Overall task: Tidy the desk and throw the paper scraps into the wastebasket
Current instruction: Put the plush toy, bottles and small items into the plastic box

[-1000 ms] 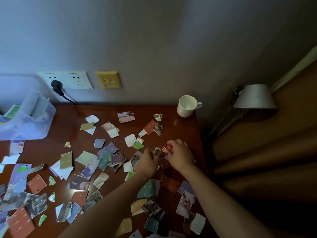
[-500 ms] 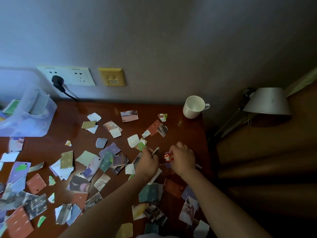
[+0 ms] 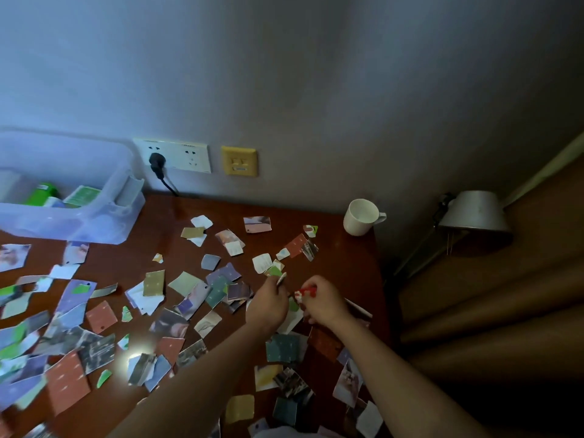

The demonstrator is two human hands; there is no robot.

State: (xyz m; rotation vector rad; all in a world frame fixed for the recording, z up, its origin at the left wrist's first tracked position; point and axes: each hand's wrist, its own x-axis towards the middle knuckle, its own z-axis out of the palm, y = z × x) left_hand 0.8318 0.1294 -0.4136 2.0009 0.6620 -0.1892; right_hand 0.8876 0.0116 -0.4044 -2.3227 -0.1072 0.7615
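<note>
My left hand (image 3: pixel 268 303) pinches a small pale torn paper scrap (image 3: pixel 281 279), my right hand (image 3: pixel 327 303) a red-and-white torn scrap (image 3: pixel 304 293), just above the glossy red-brown wooden desk (image 3: pixel 341 257), so I judge I'm gathering a handful before any trip; many coloured scraps (image 3: pixel 101 316) litter the top, wastebasket unseen.

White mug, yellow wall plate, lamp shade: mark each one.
White mug (image 3: pixel 357 226): head view, outer wall.
Yellow wall plate (image 3: pixel 239 161): head view, middle of its face.
Lamp shade (image 3: pixel 474 211): head view, side of the shade.
</note>
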